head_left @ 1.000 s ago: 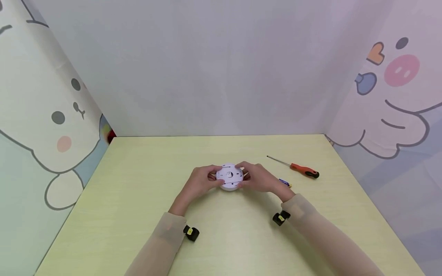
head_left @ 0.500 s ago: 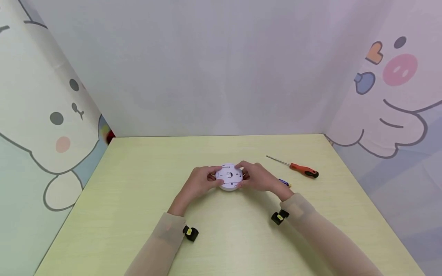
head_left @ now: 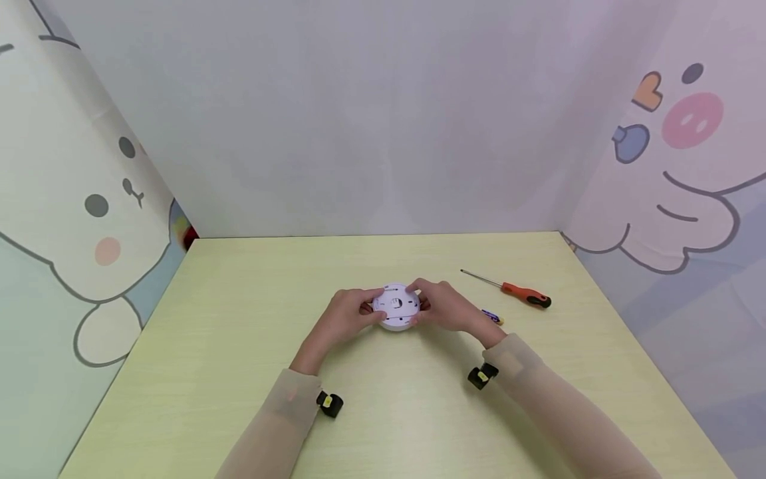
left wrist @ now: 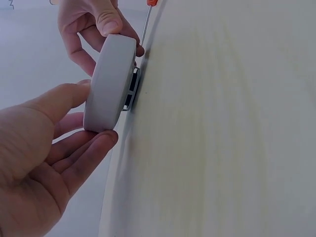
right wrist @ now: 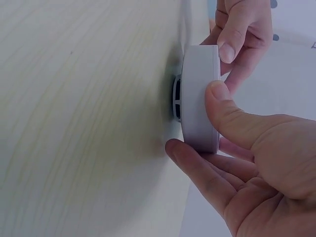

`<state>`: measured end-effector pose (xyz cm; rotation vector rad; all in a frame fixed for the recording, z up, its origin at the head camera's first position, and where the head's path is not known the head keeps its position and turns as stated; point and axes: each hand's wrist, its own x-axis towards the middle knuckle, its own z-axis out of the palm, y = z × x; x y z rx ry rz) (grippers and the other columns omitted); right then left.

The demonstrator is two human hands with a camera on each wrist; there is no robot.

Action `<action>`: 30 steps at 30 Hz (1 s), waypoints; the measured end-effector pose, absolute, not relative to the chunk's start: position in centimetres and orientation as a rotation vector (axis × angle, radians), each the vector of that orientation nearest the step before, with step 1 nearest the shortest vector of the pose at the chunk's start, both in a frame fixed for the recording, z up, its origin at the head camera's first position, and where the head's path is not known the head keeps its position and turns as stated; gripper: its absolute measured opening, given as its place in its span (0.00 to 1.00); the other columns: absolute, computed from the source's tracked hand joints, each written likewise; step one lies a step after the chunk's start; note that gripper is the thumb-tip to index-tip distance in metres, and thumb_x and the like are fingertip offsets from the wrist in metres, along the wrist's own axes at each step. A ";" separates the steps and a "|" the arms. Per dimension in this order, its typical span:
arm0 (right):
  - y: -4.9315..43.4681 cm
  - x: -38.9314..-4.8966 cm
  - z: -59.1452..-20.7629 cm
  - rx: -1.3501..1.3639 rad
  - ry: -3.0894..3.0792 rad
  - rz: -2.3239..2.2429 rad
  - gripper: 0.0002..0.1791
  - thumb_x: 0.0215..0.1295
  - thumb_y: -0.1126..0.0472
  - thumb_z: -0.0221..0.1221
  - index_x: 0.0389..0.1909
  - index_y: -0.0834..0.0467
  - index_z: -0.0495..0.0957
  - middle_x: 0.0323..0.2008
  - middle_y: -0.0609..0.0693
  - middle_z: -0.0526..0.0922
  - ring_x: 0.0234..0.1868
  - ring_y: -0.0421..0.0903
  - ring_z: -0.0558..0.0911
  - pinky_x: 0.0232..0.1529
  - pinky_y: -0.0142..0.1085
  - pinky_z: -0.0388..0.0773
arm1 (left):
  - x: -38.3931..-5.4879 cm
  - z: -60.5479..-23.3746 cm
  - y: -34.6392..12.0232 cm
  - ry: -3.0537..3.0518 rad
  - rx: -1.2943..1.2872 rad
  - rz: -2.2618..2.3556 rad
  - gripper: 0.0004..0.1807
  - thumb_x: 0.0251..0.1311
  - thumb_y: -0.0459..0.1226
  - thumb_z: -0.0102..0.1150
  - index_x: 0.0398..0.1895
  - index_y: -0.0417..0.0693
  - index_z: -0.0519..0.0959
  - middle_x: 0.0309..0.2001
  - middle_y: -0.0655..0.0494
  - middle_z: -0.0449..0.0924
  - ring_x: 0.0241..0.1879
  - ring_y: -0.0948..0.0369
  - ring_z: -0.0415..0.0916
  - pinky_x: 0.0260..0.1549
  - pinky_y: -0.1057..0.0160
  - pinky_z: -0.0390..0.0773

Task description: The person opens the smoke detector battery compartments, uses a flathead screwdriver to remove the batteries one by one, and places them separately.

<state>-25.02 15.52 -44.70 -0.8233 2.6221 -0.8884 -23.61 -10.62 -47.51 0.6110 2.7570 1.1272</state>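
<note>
A round white smoke detector (head_left: 395, 303) is held at the middle of the table, its flat back with slots and small dark marks facing up. My left hand (head_left: 349, 314) grips its left side, thumb at the near edge in the wrist view. My right hand (head_left: 447, 309) holds the opposite side between thumb and fingers. In the left wrist view, the detector's smooth side wall (left wrist: 109, 84) shows, with a slotted vent (left wrist: 132, 90) pointing at the tabletop. From the right wrist, fingertips (right wrist: 175, 147) support the underside while the thumb (right wrist: 222, 101) presses the back edge.
A screwdriver (head_left: 523, 293) with a red and black handle lies to the right, its shaft pointing up-left. Close behind the right wrist is a small blue thing with a yellow end (head_left: 493, 317). The pale wooden table (head_left: 269, 279) meets a white backdrop at its far edge.
Both hands keep the same hold on the smoke detector, which stays in place. The whole head view has shifted very slightly.
</note>
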 end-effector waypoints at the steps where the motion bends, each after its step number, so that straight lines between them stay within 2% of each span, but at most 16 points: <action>1: 15.6 -25.0 -44.7 -0.823 2.623 -0.891 0.31 0.66 0.62 0.74 0.66 0.66 0.73 0.51 0.61 0.89 0.51 0.50 0.89 0.54 0.44 0.86 | -23.6 -47.5 -10.6 2.757 0.615 1.125 0.30 0.67 0.43 0.74 0.71 0.49 0.80 0.50 0.55 0.88 0.38 0.66 0.78 0.43 0.64 0.82; 12: 16.3 -24.9 -45.1 -0.771 2.601 -0.934 0.34 0.64 0.57 0.76 0.68 0.60 0.74 0.51 0.58 0.89 0.49 0.47 0.90 0.52 0.41 0.87 | -23.5 -47.7 -10.7 2.679 0.574 1.202 0.31 0.68 0.43 0.73 0.72 0.50 0.77 0.55 0.54 0.85 0.50 0.60 0.83 0.53 0.58 0.84; 20: 17.1 -24.5 -43.8 -0.727 2.628 -0.874 0.40 0.61 0.55 0.78 0.72 0.57 0.72 0.56 0.61 0.87 0.48 0.52 0.89 0.54 0.48 0.85 | -23.5 -46.7 -12.0 2.728 0.513 1.144 0.35 0.69 0.46 0.72 0.77 0.54 0.72 0.64 0.50 0.81 0.56 0.54 0.81 0.58 0.51 0.82; 26: 18.0 -24.4 -43.0 -0.799 2.715 -0.825 0.41 0.62 0.58 0.77 0.74 0.59 0.71 0.62 0.64 0.83 0.52 0.59 0.88 0.54 0.50 0.85 | -23.7 -45.3 -13.0 2.780 0.634 1.094 0.36 0.67 0.46 0.74 0.76 0.53 0.72 0.69 0.49 0.77 0.61 0.50 0.80 0.59 0.48 0.81; 30: 18.7 -24.8 -43.0 -0.992 2.797 -0.756 0.37 0.61 0.59 0.77 0.70 0.57 0.75 0.64 0.58 0.82 0.58 0.56 0.84 0.58 0.50 0.83 | -23.9 -44.6 -13.3 2.858 0.798 1.036 0.36 0.61 0.43 0.79 0.72 0.51 0.76 0.67 0.50 0.79 0.62 0.49 0.80 0.60 0.48 0.81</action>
